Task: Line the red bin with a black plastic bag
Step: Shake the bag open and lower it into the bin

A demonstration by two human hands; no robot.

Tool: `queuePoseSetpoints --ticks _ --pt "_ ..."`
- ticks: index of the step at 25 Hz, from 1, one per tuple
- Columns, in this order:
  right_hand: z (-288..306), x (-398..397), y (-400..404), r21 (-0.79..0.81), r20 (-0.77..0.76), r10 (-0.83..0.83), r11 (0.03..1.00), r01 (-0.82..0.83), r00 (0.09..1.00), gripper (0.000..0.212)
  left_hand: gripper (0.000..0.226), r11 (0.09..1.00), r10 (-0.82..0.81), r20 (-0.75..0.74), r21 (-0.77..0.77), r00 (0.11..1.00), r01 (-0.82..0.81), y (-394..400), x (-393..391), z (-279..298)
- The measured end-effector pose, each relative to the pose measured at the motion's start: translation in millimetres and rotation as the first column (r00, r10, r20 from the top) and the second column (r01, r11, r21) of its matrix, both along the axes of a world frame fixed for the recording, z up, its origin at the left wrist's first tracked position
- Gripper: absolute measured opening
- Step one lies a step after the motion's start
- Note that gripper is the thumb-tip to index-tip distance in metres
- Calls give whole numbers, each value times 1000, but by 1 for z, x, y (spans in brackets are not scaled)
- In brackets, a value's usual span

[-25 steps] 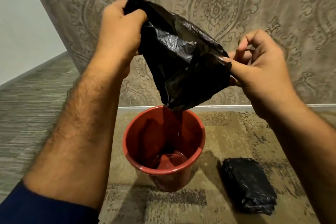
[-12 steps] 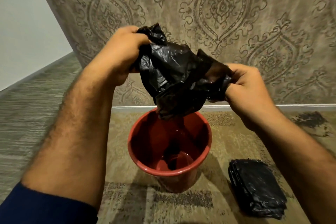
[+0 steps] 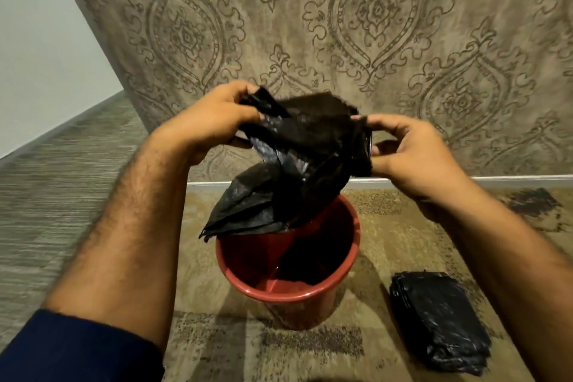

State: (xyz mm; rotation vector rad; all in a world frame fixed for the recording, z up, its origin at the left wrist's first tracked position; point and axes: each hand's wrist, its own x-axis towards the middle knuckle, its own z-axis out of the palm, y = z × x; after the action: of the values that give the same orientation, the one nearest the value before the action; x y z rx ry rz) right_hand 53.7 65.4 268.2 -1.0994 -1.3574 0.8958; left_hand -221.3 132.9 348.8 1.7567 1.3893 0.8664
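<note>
Hands raised above the red bin point(image 3: 288, 270), which stands on a patterned carpet point(image 3: 387, 236) near the wall. The left hand point(image 3: 210, 121) and right hand point(image 3: 409, 152) each close their grip on an upper edge of the black plastic bag point(image 3: 294, 164), whose crumpled lower end hangs over the bin's far rim. A folded stack of black bags point(image 3: 440, 319) lies on the carpet just right of the bin.
</note>
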Motion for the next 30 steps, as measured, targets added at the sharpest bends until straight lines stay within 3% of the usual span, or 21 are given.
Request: queuePoseSetpoints --ticks 4,7,10,15,18,23,27,30 --pt "-48 11 18 -150 311 31 989 17 950 90 35 956 -154 -185 -278 971 99 17 -24 -44" --pt "-75 19 25 -145 513 67 989 9 856 88 40 874 -268 -228 -467 936 136 25 -28 -79" --pt "-90 31 30 -140 603 32 988 66 797 83 45 807 -359 -227 -563 905 179 27 -24 -105" --pt "-80 60 33 -127 486 -184 952 277 854 82 49 801 -395 -282 -572 874 177 36 -11 -110" --pt "-62 82 33 -65 386 -382 897 438 840 80 40 768 -430 -223 -600 875 225 38 2 -101" --pt "-27 119 25 -7 265 -580 798 603 771 80 52 695 -530 -79 -611 844 379 32 21 -94" --pt "-7 124 20 -34 137 -520 848 528 843 88 45 724 -508 -10 -546 861 421 32 24 -84" --pt "-11 104 22 -106 192 -374 911 398 907 89 39 762 -466 -51 -531 884 371 30 9 -69"
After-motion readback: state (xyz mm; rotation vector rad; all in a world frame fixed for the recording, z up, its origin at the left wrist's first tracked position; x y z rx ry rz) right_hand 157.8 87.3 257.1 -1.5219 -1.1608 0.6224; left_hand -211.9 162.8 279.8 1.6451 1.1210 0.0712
